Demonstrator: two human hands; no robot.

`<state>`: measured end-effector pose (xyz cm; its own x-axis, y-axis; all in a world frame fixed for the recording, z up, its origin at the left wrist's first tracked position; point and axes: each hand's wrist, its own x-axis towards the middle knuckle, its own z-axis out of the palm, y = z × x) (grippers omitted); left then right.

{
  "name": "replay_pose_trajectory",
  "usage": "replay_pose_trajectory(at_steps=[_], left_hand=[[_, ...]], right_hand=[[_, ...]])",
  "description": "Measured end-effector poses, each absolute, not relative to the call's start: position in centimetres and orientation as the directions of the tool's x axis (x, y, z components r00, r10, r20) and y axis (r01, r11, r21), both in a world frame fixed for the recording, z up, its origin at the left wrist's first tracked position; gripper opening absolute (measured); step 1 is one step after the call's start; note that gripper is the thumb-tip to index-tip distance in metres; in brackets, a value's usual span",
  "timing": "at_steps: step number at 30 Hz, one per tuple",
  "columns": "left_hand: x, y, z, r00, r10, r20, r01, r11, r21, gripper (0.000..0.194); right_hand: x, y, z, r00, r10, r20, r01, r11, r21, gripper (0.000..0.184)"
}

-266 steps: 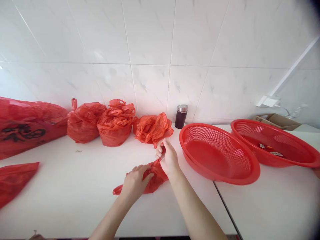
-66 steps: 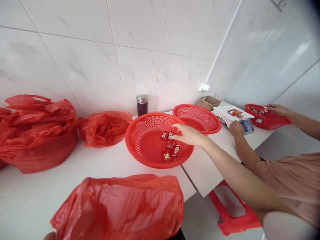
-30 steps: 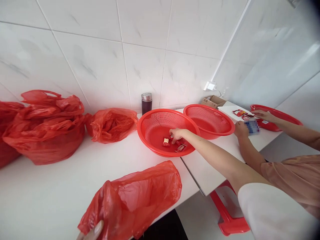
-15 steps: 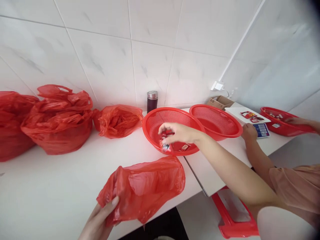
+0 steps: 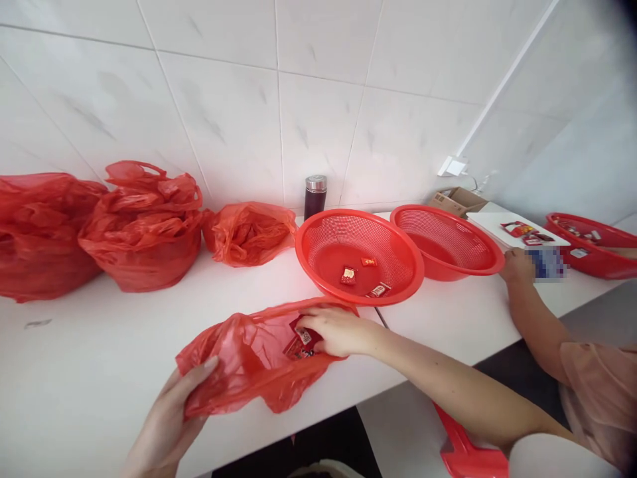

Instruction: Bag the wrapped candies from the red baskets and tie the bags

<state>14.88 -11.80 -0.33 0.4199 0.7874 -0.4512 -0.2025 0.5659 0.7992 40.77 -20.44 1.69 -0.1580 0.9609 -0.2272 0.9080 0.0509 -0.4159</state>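
Observation:
My left hand grips the left end of a thin red plastic bag, thumb on top and fingers underneath. The bag lies on its side near the table's front edge, mouth open toward me. My right hand reaches into that mouth, fingers curled round several small red wrapped packets with white print. Just behind is a red perforated plastic basket. In its bottom lie a red-and-cream packet, an orange-red packet and a white-labelled packet.
Full red bags and a slack red bag stand on the left. A dark flask is by the wall. Right are a second red basket, a cardboard box, and a co-worker's hand near a third basket.
My right hand has brought packets from the basket down into the bag's mouth. Other packets are now visible in the basket. My left hand and the bag have shifted left in view.

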Motion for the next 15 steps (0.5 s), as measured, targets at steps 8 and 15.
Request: replay_pose_trajectory(at_steps=[8,15], left_hand=[[15.2,-12.9,-1.1,0.324,0.821,-0.469,0.059,0.478,0.877,0.032],[13.4,-12.1,-2.3,0.247,0.849,-0.468,0.055,0.47,0.881,0.053]], right_hand=[[47.1,-20.4,9.2,0.034,0.995,-0.089,0.784,-0.082,-0.615,0.037],[56.3,-16.7,6.1,0.475,0.809,-0.347,0.812,-0.555,-0.182,0.071]])
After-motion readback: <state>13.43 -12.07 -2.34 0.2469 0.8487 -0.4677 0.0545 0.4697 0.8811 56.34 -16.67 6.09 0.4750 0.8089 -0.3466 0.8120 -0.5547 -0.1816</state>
